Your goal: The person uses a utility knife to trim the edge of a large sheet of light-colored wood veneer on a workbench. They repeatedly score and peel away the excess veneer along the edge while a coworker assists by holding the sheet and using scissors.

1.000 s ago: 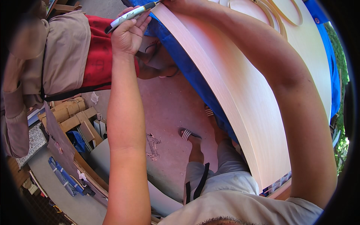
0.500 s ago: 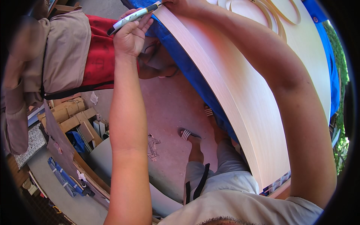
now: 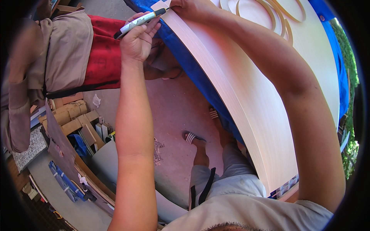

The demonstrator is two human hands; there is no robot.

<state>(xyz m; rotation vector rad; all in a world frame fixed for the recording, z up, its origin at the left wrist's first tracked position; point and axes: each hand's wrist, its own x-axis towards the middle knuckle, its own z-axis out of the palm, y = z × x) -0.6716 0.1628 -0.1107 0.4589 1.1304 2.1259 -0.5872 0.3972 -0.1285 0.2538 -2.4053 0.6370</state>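
Observation:
A white pen-shaped tool (image 3: 137,24) with black ends and a thin tip rests across the palm and fingers of my left hand (image 3: 135,43). It slants up to the right, its tip at the far end of the pale wood-grain panel (image 3: 227,90). My right hand (image 3: 189,9) is over that same end, fingers pinched together just right of the tip. Whatever lies in the pinch is too small or hidden to make out. A narrow pale strip (image 3: 204,63) runs along the panel's curved-looking left edge.
Loops of thin tan banding (image 3: 286,23) lie on the panel's far part. Blue tarp (image 3: 192,73) hangs below its edge. At left stands another person in red shorts (image 3: 101,54). Wood offcuts (image 3: 71,113) and a blue strapped bundle (image 3: 67,181) lie lower left.
My left hand and the pen-shaped tool have shifted slightly right and down. The right hand has moved slightly right and down too, its pinch still by the tip.

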